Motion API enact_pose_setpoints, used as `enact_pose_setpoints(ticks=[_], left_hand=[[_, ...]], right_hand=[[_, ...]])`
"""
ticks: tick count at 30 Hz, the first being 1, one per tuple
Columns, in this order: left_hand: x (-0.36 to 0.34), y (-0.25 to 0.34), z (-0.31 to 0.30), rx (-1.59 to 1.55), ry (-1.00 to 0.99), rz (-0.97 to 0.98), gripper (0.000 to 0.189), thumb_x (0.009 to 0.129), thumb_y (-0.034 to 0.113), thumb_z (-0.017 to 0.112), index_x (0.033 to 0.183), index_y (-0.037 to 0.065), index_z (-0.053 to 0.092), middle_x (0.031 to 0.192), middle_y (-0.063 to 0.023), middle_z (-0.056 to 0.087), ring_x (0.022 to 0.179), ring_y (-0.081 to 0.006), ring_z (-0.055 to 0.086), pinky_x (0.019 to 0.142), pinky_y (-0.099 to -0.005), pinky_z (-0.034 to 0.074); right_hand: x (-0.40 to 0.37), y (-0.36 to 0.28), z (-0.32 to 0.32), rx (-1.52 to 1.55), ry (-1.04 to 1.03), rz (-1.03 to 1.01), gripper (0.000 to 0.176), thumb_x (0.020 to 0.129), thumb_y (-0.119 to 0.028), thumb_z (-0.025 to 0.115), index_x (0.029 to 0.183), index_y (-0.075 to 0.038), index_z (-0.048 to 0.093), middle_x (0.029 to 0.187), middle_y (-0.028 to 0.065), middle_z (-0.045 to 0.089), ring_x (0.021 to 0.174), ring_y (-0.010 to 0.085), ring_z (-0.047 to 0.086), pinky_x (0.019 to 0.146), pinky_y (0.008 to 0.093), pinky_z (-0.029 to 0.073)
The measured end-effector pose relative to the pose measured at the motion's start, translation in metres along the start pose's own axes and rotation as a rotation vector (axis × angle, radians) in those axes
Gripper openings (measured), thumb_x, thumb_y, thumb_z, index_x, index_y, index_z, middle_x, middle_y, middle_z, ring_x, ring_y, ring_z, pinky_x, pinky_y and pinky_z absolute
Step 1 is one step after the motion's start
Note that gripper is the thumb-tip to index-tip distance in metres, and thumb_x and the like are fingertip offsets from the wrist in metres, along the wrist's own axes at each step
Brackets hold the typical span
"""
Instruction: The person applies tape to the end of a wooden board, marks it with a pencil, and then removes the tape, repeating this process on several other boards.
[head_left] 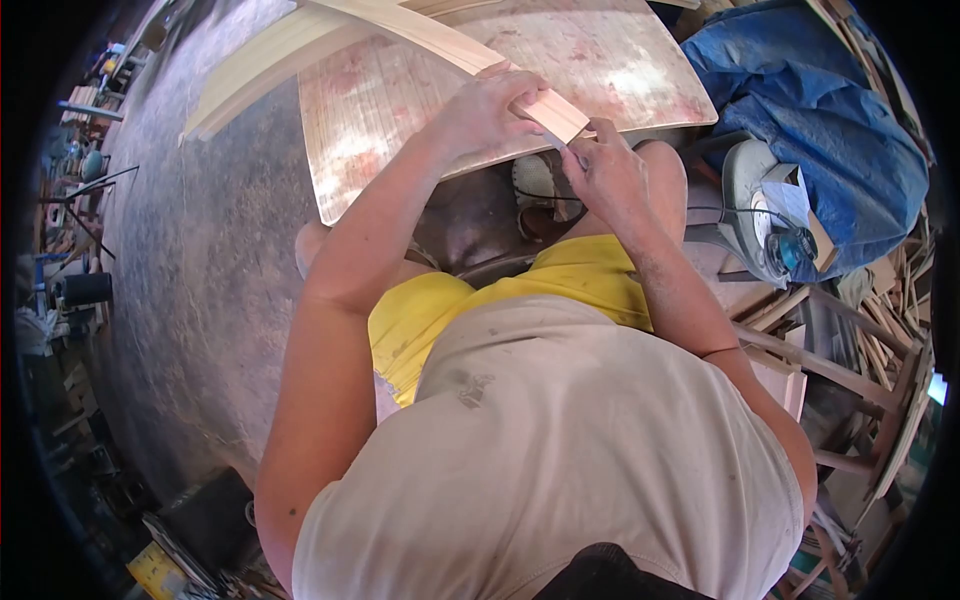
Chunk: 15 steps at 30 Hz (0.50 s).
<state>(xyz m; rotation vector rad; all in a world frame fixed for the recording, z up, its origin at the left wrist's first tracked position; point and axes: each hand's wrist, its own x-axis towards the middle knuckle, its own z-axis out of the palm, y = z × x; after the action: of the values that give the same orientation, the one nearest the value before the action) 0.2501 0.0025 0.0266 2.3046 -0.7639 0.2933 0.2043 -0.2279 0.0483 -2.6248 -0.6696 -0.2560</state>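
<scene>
Pale wood fills the left hand (pixel 485 112), its fingers curled over a long strip (pixel 430 38) just short of the near end. The right hand (pixel 608 172) is nearly closed at that end, thumb and fingers bent about the corner; how firmly it grips I can't tell. The strip lies over the near part of the table (pixel 370 135), its end by the near edge. Its long axis runs aslant, from the far left down toward the person's right knee, the squared end pointing back at the sitter. Other pale boards (pixel 265 65) cross beneath it at the far left, reaching out beyond the tabletop, whose face is blotched with red. Right of the table, a rounded whitish object (pixel 745 180) has a teal-and-black tool (pixel 790 248) on it, beside a crumpled blue tarp (pixel 820 130). Nearer the sitter's right side stands a wooden frame (pixel 840 375), with loose offcuts around it.
</scene>
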Motion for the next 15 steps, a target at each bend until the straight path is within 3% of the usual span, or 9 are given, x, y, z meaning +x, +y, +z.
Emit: enact_pose_setpoints(ticks=[2,5,7,11,15], left_hand=[[0.0,-0.001,-0.001,0.054,-0.033,-0.037,0.052,0.077,0.026,0.078,0.123,0.008,0.062,0.128,-0.0102,0.062,0.114,-0.0273,0.06,0.113,-0.0417,0.038],[0.001,-0.009,-0.002,0.043,0.026,0.107,0.06,0.075,0.03,0.08,0.127,0.009,0.059,0.124,-0.0104,0.063,0.115,-0.0268,0.059,0.118,-0.0434,0.031],[0.003,-0.005,-0.009,0.067,-0.027,0.154,0.066,0.077,0.036,0.079,0.134,0.014,0.055,0.134,-0.0094,0.059,0.127,-0.0292,0.052,0.118,-0.0478,0.029],[0.013,0.015,-0.015,0.142,-0.166,0.154,0.076,0.071,0.046,0.081,0.135,0.015,0.055,0.136,-0.0084,0.057,0.13,-0.0309,0.048,0.115,-0.0491,0.031],[0.023,0.013,-0.01,0.248,-0.236,0.186,0.08,0.063,0.052,0.081,0.13,0.013,0.059,0.129,-0.0085,0.061,0.124,-0.0314,0.051,0.108,-0.046,0.037]], right_hand=[[0.0,0.001,0.001,-0.001,0.009,-0.018,0.018,0.086,-0.023,0.068,0.092,-0.007,0.076,0.115,0.0133,0.062,0.09,0.0314,0.068,0.075,0.0445,0.054],[0.0,0.002,0.001,0.004,0.001,-0.042,0.02,0.087,-0.024,0.067,0.091,-0.008,0.076,0.106,0.0147,0.061,0.09,0.0324,0.068,0.072,0.046,0.056],[0.0,0.001,0.001,0.001,-0.01,-0.031,0.02,0.087,-0.025,0.066,0.091,-0.008,0.076,0.107,0.0144,0.061,0.09,0.0323,0.068,0.072,0.0458,0.056],[-0.001,-0.004,-0.002,0.012,0.006,-0.053,0.021,0.088,-0.027,0.066,0.09,-0.01,0.076,0.108,0.0137,0.06,0.088,0.032,0.068,0.072,0.0452,0.057],[-0.003,-0.006,-0.005,0.02,0.002,-0.046,0.02,0.088,-0.028,0.065,0.09,-0.01,0.075,0.108,0.0131,0.059,0.087,0.032,0.068,0.072,0.0452,0.057]])
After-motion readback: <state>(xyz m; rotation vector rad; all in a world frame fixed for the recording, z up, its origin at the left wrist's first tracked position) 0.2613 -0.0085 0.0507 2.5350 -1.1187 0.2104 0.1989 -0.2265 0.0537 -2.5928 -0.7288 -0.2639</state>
